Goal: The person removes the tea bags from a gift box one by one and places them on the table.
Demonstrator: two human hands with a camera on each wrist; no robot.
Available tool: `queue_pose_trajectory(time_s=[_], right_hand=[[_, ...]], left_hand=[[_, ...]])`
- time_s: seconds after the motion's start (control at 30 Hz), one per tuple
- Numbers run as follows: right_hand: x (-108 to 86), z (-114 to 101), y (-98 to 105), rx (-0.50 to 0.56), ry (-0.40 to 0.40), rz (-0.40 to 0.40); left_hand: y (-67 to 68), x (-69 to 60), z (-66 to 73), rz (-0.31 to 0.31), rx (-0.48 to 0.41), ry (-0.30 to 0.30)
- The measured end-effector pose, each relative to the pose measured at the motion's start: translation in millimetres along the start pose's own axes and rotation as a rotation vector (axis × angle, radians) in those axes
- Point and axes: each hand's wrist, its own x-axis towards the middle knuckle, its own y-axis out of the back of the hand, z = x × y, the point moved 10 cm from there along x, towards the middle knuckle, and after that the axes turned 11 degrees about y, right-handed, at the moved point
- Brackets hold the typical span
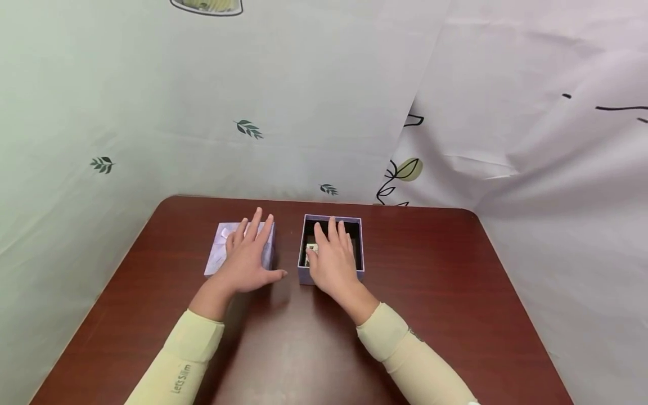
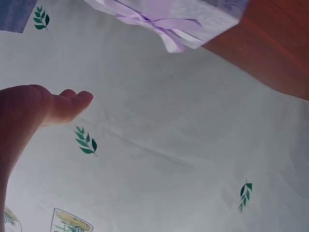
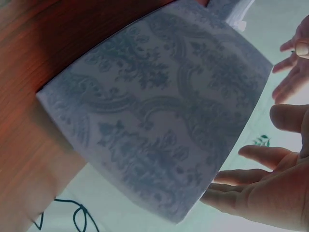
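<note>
A lavender box lid (image 1: 216,257) with a ribbon bow (image 2: 166,23) lies on the table's left side. Over it, my left hand (image 1: 244,260) spreads its fingers, the thumb pointing right; it grips nothing, and contact with the lid cannot be told. To its right stands the open lavender box (image 1: 305,276), dark inside, its patterned wall (image 3: 145,104) filling much of the right wrist view. My right hand (image 1: 334,262) reaches over the box's near rim with fingers extended and apart. Beside its thumb, a small pale piece with dark marks (image 1: 311,246) shows inside the box, partly hidden by the hand.
Both things stand on a reddish-brown wooden table (image 1: 425,292) toward its far edge. A pale cloth backdrop (image 1: 304,101) with leaf prints hangs behind the table and along its sides.
</note>
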Motion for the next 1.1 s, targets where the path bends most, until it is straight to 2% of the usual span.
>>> queue_pose_trajectory(time_s=[0.27,0.6,1.1], right_hand=[[-4.9,13,8,0.013,-0.027,0.017],[-12.1,29,16,0.009,-0.064,0.031],[-16.7,38,8,0.088,-0.091,0.000]], left_hand=[[-6.7,5.3,19.9,-0.010,-0.008,-0.041],[-21.5,12.5,39.2,-0.057,0.000,-0.056],[-47.1,26.6,48.9,-0.104,-0.038,-0.086]])
